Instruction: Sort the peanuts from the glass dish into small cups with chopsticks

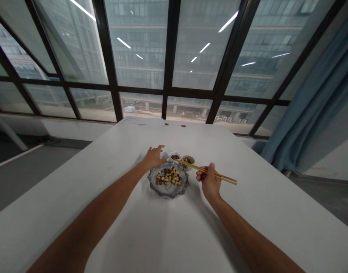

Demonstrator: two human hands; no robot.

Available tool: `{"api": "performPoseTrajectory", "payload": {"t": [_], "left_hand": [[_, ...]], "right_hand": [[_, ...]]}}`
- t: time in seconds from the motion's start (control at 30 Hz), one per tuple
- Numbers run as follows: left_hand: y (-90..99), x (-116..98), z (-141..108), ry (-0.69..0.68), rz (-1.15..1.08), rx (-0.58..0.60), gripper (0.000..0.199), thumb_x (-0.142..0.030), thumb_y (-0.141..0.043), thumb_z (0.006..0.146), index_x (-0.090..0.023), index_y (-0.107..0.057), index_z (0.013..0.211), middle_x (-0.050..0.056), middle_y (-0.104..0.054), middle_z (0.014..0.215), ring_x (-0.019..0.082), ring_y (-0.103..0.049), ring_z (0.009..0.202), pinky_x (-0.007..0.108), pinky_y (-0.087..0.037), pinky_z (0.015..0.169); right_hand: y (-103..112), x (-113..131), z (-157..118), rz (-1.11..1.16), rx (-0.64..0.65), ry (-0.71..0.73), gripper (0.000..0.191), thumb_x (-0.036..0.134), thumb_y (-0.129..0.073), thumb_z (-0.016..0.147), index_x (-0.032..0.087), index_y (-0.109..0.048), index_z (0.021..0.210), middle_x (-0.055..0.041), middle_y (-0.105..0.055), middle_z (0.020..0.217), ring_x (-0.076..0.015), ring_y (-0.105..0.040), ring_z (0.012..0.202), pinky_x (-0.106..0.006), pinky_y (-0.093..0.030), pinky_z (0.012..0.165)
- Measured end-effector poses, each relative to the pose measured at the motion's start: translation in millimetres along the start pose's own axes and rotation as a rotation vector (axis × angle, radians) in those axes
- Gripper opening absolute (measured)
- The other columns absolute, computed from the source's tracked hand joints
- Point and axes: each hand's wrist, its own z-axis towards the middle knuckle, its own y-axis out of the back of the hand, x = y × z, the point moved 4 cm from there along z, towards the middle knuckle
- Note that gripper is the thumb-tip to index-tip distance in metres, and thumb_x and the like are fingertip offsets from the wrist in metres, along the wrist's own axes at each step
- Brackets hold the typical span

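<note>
My right hand [210,182] is closed around a pair of wooden chopsticks [225,178]. Their tips reach left over a small olive-coloured bowl [192,159] and the near side of a small white bowl [179,154], which holds dark bits. My left hand [154,157] has its fingers and thumb spread beside another small white bowl [163,155], partly hidden by the hand; whether they touch, I cannot tell. In front of these bowls sits a scalloped clear glass dish [168,192] with several pale nut-like pieces [170,176] and some dark ones in it.
All the dishes stand on a white table [128,235]. Papers [148,121] and two round cable holes, one being a brown hole [183,126], are at its far edge. Behind it are dark-framed windows [140,45]; a blue curtain [301,113] hangs at right.
</note>
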Motion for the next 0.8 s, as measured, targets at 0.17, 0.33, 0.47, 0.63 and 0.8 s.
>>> {"api": "performPoseTrajectory", "payload": {"t": [0.17, 0.33, 0.47, 0.63, 0.8], "left_hand": [[0.4, 5, -4, -0.127, -0.101, -0.166, 0.076, -0.027, -0.077, 0.072, -0.020, -0.042, 0.140, 0.013, -0.063, 0.126, 0.029, -0.059, 0.119, 0.046, -0.047, 0.103], [0.5, 5, -15, -0.294, -0.105, -0.244, 0.068, -0.024, -0.074, 0.076, -0.025, -0.045, 0.138, 0.009, -0.054, 0.137, 0.028, -0.048, 0.131, 0.048, -0.038, 0.116], [0.1, 7, -16, -0.265, -0.124, -0.253, 0.067, -0.026, -0.075, 0.077, -0.022, -0.046, 0.137, 0.010, -0.056, 0.136, 0.028, -0.049, 0.130, 0.048, -0.038, 0.116], [-0.4, 12, -9, -0.192, -0.172, -0.184, 0.072, -0.026, -0.078, 0.073, -0.019, -0.045, 0.137, 0.013, -0.062, 0.128, 0.028, -0.056, 0.125, 0.046, -0.045, 0.108], [0.8, 13, -6, -0.169, -0.154, -0.104, 0.070, -0.032, -0.078, 0.073, -0.021, -0.046, 0.135, 0.012, -0.065, 0.125, 0.028, -0.060, 0.121, 0.045, -0.047, 0.104]], "right_hand": [[-2, 3, 1, 0.008, 0.016, 0.038, 0.059, 0.074, -0.058, 0.079, 0.016, -0.059, 0.071, -0.0009, -0.062, 0.052, -0.0115, -0.054, 0.038, -0.023, -0.041, 0.036], [-6, 14, -4, -0.051, 0.039, 0.130, 0.057, 0.071, -0.055, 0.084, 0.016, -0.059, 0.073, -0.0011, -0.062, 0.052, -0.0126, -0.055, 0.039, -0.024, -0.042, 0.037], [-14, 13, -4, -0.122, 0.074, 0.190, 0.055, 0.069, -0.050, 0.088, 0.017, -0.060, 0.073, -0.0010, -0.062, 0.053, -0.0134, -0.056, 0.039, -0.025, -0.042, 0.037], [-42, 3, 6, -0.437, 0.325, 0.383, 0.047, 0.062, -0.049, 0.093, 0.020, -0.063, 0.075, -0.0024, -0.066, 0.059, -0.0153, -0.059, 0.047, -0.027, -0.047, 0.046], [-73, 9, 4, -0.768, 0.568, 0.606, 0.048, 0.058, -0.046, 0.094, 0.021, -0.067, 0.072, -0.0040, -0.067, 0.062, -0.0181, -0.064, 0.060, -0.029, -0.050, 0.060]]}}
